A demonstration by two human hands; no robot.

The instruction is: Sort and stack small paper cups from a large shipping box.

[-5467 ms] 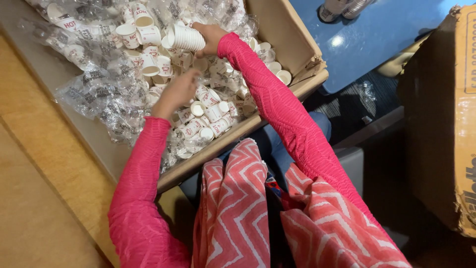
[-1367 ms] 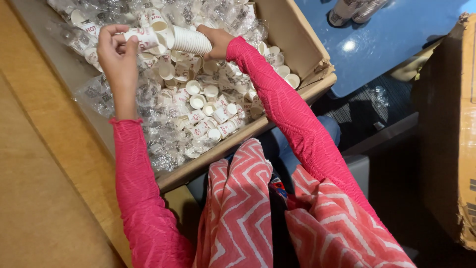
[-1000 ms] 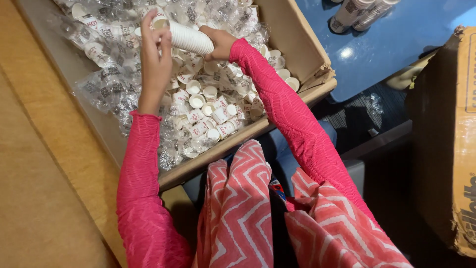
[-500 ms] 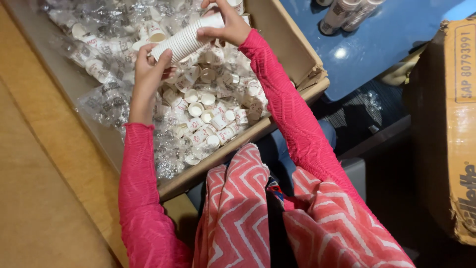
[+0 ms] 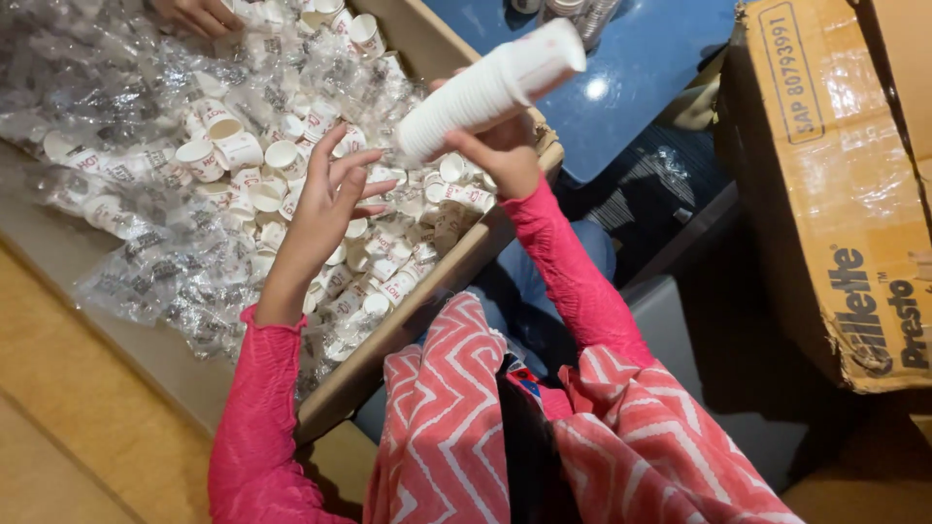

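Right hand [image 5: 505, 160] is clamped around the lower end of a long nested stack of white paper cups [image 5: 485, 89], held tilted in the upper middle of the frame, its far end pointing to the upper right, above the rim of the cardboard box [image 5: 427, 301]. Left hand [image 5: 325, 209] sits centre-left just below the stack's near end, fingers [image 5: 354, 160] spread apart, holding nothing, hovering over the loose cups [image 5: 291, 165] and not clearly touching any. Progress, as a judgement: the stack is already many cups deep, so a good share of stacking is done, but the box still holds a large heap of single small paper cups mixed with crumpled clear plastic wrap [image 5: 116, 243] across the left half of the frame, so most of the heap is still unsorted. Another person's hand [image 5: 199, 14] shows at the top left edge among the cups; can't tell what it grips. Blue counter [image 5: 660, 78] at upper right carries a few more stacked cups [image 5: 578, 12] at the top edge. A second, taped cardboard carton [image 5: 835, 194] stands at the right.
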